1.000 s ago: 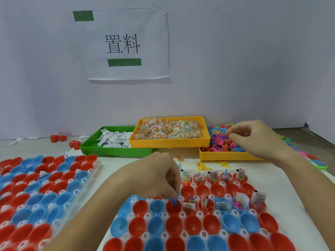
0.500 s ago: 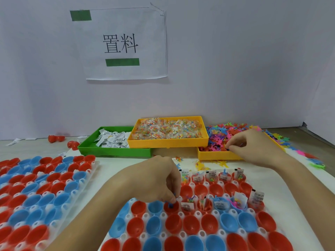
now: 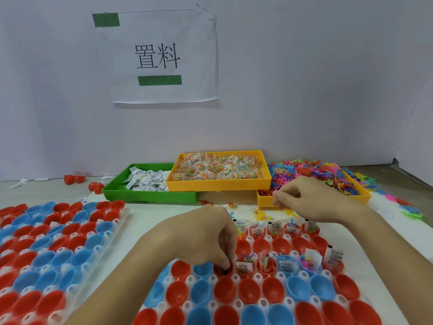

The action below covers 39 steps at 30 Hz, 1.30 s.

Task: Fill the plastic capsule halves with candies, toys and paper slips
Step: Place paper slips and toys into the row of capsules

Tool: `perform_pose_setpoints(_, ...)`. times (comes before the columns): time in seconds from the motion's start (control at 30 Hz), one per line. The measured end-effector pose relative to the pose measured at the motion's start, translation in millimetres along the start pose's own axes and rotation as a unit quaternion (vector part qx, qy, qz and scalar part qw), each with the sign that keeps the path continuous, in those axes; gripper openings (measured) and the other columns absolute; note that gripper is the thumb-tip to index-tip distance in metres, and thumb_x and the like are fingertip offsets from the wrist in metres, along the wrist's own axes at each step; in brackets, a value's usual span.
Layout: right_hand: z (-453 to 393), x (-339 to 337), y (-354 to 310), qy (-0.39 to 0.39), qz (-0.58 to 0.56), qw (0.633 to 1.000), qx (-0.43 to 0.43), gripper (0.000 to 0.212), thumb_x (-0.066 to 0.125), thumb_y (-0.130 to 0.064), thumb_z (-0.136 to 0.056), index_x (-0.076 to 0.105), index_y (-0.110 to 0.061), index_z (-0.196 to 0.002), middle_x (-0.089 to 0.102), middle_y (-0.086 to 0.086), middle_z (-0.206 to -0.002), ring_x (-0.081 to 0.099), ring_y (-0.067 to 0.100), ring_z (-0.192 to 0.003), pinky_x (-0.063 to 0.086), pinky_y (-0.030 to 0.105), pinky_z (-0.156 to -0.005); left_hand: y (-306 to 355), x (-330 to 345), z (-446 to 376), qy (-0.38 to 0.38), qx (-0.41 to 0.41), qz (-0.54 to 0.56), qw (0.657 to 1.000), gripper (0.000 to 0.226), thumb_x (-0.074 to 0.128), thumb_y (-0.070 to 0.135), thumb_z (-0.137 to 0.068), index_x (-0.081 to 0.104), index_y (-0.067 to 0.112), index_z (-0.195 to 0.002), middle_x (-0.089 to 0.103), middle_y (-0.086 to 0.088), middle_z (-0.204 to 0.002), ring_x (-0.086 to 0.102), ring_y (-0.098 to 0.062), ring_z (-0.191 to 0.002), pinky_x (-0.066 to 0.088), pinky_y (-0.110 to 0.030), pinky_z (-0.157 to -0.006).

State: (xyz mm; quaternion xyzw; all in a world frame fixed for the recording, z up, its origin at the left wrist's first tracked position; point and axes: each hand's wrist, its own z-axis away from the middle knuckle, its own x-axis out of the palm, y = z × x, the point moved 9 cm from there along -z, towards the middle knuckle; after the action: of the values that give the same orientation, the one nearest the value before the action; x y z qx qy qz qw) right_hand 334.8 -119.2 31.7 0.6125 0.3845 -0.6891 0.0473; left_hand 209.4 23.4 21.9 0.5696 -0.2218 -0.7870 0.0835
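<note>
Nearest you, at the bench's front edge, a clear tray (image 3: 257,276) holds rows of red and blue capsule halves (image 3: 225,290). Your left hand (image 3: 206,238) reaches in from the lower left with the wrist arched and the knuckles up; its curled fingertips (image 3: 226,263) dip into a red half (image 3: 222,269) in the tray's middle rows and pinch a small blue toy (image 3: 228,256) there. To the right of that half, and along the tray's far row, several halves carry paper slips (image 3: 243,267), candies and toys. A second tray of empty halves (image 3: 54,252) lies along the bench's left edge. Your right hand (image 3: 311,200) extends from the right, palm down, over the front rim of the right yellow bin (image 3: 264,201); its fingers are curled together, but you cannot tell whether they hold anything. That bin is heaped with coloured toys (image 3: 311,172). At the bench's far edge, the middle yellow bin (image 3: 218,185) holds wrapped candies (image 3: 218,166), and the green bin (image 3: 150,195) holds slips.
</note>
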Motion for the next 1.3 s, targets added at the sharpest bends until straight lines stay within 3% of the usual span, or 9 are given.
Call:
perform_pose_setpoints(0.27, 2.7, 17.3, -11.7, -0.06, -0.025, 0.998, 0.024, 0.077, 0.017, -0.069, -0.085, 0.079, -0.025, -0.093, 0.071, -0.013, -0.106, 0.062, 0.0, -0.099, 0.045, 0.027, -0.092, -3.2, -17.1, 3.9, 0.051, -0.005, -0.002, 0.999, 0.018, 0.083, 0.035, -0.076, 0.069, 0.028, -0.085, 0.072, 0.011, -0.076, 0.061, 0.003, -0.057, 0.051, -0.017, -0.061)
perform_pose_setpoints(0.37, 1.5, 26.5, -14.0, -0.083, -0.013, 0.996, 0.031, 0.079, 0.013, -0.064, -0.094, 0.079, -0.023, -0.099, 0.067, -0.009, -0.121, 0.058, 0.009, -0.117, 0.036, 0.026, -0.091, 0.1, -26.2, 7.8, 0.077, 0.0, -0.013, 0.997, 0.017, 0.08, 0.039, -0.079, 0.068, 0.032, -0.089, 0.069, 0.014, -0.078, 0.061, 0.002, -0.063, 0.045, -0.01, -0.054)
perform_pose_setpoints(0.47, 1.0, 30.5, -12.8, -0.089, -0.011, 0.995, 0.045, 0.075, 0.016, -0.059, -0.1, 0.079, -0.019, -0.102, 0.062, -0.002, -0.137, 0.057, 0.01, -0.108, 0.035, 0.026, -0.09, 2.1, -29.9, 10.3, 0.085, 0.006, -0.011, 0.996, 0.015, 0.078, 0.04, -0.081, 0.067, 0.033, -0.089, 0.068, 0.016, -0.079, 0.061, 0.001, -0.065, 0.045, -0.011, -0.054)
perform_pose_setpoints(0.53, 1.3, 31.7, -11.6, -0.094, -0.012, 0.994, 0.053, 0.076, 0.017, -0.058, -0.101, 0.078, -0.012, -0.103, 0.07, -0.01, -0.121, 0.058, 0.009, -0.097, 0.04, 0.026, -0.086, 2.6, -30.9, 10.7, 0.09, 0.009, -0.012, 0.996, 0.015, 0.077, 0.039, -0.082, 0.068, 0.032, -0.091, 0.069, 0.015, -0.081, 0.062, 0.001, -0.065, 0.046, -0.013, -0.057)
perform_pose_setpoints(0.63, 1.5, 32.9, -10.3, -0.1, 0.014, 0.994, 0.05, 0.081, 0.019, -0.055, -0.102, 0.07, 0.008, -0.109, 0.065, -0.031, -0.062, 0.065, 0.009, -0.073, 0.05, 0.029, -0.077, 2.6, -33.3, 11.7, 0.101, 0.014, -0.01, 0.995, 0.013, 0.077, 0.04, -0.082, 0.067, 0.034, -0.089, 0.068, 0.016, -0.079, 0.061, 0.002, -0.065, 0.045, -0.012, -0.057)
perform_pose_setpoints(0.8, -3.7, 26.3, -0.6, -0.062, -0.002, 0.997, 0.044, 0.074, 0.027, -0.05, -0.104, 0.071, 0.009, -0.103, 0.071, -0.002, -0.117, 0.07, 0.022, -0.101, 0.051, 0.037, -0.095, 1.3, -35.8, 12.2, 0.108, 0.019, 0.001, 0.994, 0.01, 0.073, 0.042, -0.084, 0.067, 0.036, -0.088, 0.066, 0.019, -0.077, 0.062, 0.0, -0.067, 0.047, -0.015, -0.06)
perform_pose_setpoints(0.93, -5.8, 17.5, 5.4, -0.033, -0.023, 0.999, 0.037, 0.074, 0.029, -0.052, -0.103, 0.066, 0.008, -0.08, 0.073, -0.005, -0.106, 0.069, 0.033, -0.102, 0.053, 0.045, -0.094, 0.4, -38.3, 12.5, 0.116, 0.021, 0.001, 0.993, 0.011, 0.071, 0.046, -0.085, 0.067, 0.036, -0.089, 0.064, 0.024, -0.074, 0.062, 0.0, -0.067, 0.046, -0.013, -0.058)
perform_pose_setpoints(1.1, -1.5, 21.8, 0.0, -0.048, -0.015, 0.998, 0.047, 0.062, 0.022, -0.058, -0.101, 0.076, -0.028, -0.096, 0.072, -0.001, -0.095, 0.066, 0.016, -0.098, 0.048, 0.032, -0.088, 1.6, -38.4, 12.9, 0.12, 0.022, -0.007, 0.992, 0.014, 0.067, 0.048, -0.087, 0.068, 0.035, -0.09, 0.066, 0.018, -0.079, 0.062, 0.0, -0.07, 0.043, -0.011, -0.058)
perform_pose_setpoints(1.3, -2.1, 31.3, 7.1, -0.072, 0.003, 0.995, 0.073, 0.073, 0.026, -0.055, -0.103, 0.073, 0.0, -0.103, 0.075, 0.011, -0.104, 0.071, 0.022, -0.093, 0.054, 0.043, -0.092, 0.9, -39.4, 13.7, 0.122, 0.015, -0.006, 0.992, 0.014, 0.066, 0.049, -0.088, 0.068, 0.035, -0.09, 0.066, 0.019, -0.079, 0.061, 0.001, -0.07, 0.045, -0.015, -0.061)
